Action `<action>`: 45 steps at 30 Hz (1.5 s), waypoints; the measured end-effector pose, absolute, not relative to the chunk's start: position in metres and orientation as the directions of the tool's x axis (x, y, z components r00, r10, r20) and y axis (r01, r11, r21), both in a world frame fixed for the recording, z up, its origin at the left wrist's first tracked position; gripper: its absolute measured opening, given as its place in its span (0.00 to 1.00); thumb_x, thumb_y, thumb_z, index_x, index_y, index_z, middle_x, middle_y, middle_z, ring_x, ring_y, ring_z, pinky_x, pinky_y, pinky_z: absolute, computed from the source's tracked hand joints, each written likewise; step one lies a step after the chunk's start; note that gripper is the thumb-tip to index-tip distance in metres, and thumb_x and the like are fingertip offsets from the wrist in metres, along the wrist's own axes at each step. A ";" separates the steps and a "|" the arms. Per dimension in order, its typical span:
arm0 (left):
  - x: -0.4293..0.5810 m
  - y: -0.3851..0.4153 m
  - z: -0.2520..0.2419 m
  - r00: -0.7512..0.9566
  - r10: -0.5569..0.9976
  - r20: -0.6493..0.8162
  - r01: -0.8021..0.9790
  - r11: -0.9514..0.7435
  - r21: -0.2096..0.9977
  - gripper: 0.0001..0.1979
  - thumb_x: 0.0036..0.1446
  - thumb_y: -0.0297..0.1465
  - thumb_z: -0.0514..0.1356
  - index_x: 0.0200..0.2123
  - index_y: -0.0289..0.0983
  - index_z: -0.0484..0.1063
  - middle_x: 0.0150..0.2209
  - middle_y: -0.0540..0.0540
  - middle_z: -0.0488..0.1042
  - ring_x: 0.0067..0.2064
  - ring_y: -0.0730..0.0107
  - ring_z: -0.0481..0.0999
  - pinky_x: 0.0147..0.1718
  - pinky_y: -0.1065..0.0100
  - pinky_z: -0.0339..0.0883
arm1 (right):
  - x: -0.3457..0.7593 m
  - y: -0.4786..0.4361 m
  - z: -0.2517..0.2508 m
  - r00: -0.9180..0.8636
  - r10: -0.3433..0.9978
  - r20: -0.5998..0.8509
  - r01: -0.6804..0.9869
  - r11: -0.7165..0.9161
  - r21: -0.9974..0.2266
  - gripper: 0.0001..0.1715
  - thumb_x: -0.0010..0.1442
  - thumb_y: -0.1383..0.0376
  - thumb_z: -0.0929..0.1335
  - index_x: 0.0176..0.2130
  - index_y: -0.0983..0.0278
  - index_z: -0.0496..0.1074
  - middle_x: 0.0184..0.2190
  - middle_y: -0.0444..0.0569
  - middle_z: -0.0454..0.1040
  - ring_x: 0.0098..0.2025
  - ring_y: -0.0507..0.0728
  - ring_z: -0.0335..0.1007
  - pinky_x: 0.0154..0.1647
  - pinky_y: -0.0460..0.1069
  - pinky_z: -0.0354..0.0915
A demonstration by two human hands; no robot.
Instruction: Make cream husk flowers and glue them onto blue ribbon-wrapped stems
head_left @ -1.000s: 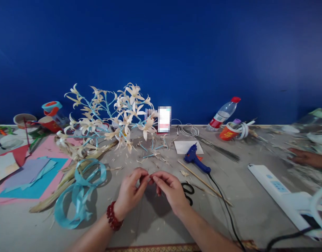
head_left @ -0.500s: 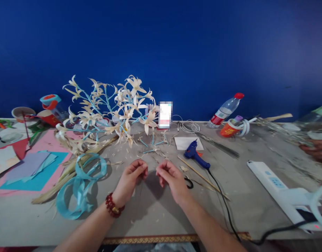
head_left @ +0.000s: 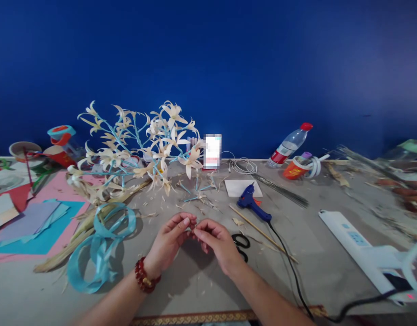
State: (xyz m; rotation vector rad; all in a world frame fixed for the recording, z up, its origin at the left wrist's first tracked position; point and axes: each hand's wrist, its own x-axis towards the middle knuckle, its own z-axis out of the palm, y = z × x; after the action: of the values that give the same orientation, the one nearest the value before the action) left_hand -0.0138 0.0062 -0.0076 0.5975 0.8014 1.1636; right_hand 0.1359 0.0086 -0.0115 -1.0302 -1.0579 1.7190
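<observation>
My left hand (head_left: 176,233) and my right hand (head_left: 211,235) meet at the fingertips over the middle of the table. Both are pinched closed; whatever lies between the fingers is too small or hidden to make out. Black-handled scissors (head_left: 241,244) lie partly under my right hand. Beyond my hands are short pale-blue stems (head_left: 194,197) and scraps on the table. Pale flowers on blue-wrapped stems (head_left: 167,149) spread behind, to the left. A loop of light-blue ribbon (head_left: 82,271) rests left of my left wrist.
A blue glue gun (head_left: 252,203) with a black cord lies right of my hands, beside a thin stick (head_left: 262,233). Farther right is a white power strip (head_left: 351,244). A lit phone (head_left: 212,151) stands at the back, near a tilted bottle (head_left: 289,145). Another person's hand (head_left: 405,192) is at the right edge.
My hands have come together from a small gap, and the fingertips now touch. More of the scissors shows beside my right hand. The other person's hand at the right has shifted.
</observation>
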 end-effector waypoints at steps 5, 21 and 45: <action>-0.013 0.003 -0.007 0.151 0.978 -0.143 -0.468 0.198 0.862 0.07 0.56 0.33 0.63 0.35 0.36 0.74 0.32 0.48 0.73 0.33 0.73 0.71 0.36 0.71 0.66 | 0.137 0.008 -0.006 -0.323 0.917 -0.233 -0.315 -0.337 -0.887 0.13 0.51 0.58 0.74 0.28 0.65 0.73 0.25 0.42 0.71 0.20 0.46 0.56 0.18 0.42 0.54; -0.015 0.001 -0.015 0.050 0.995 0.091 -0.023 -0.089 0.996 0.14 0.62 0.38 0.54 0.27 0.37 0.67 0.24 0.52 0.65 0.26 0.73 0.64 0.27 0.71 0.60 | 0.137 0.009 -0.008 -0.253 0.939 -0.232 -0.308 -0.306 -0.901 0.14 0.50 0.56 0.75 0.28 0.64 0.73 0.22 0.41 0.69 0.19 0.46 0.56 0.18 0.42 0.52; -0.024 0.000 0.004 0.289 0.924 0.251 0.445 -0.362 0.819 0.06 0.62 0.29 0.52 0.35 0.39 0.68 0.31 0.47 0.69 0.33 0.67 0.69 0.33 0.68 0.61 | 0.146 0.013 -0.012 -0.259 0.959 0.119 0.116 0.154 -0.981 0.09 0.56 0.62 0.71 0.26 0.63 0.71 0.23 0.42 0.70 0.27 0.52 0.63 0.29 0.46 0.58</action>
State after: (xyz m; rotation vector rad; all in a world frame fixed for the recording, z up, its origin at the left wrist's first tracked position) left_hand -0.0244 -0.0004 0.0036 1.9335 1.2215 0.9810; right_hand 0.1459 0.0132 -0.0118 -1.0713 -1.5584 1.2181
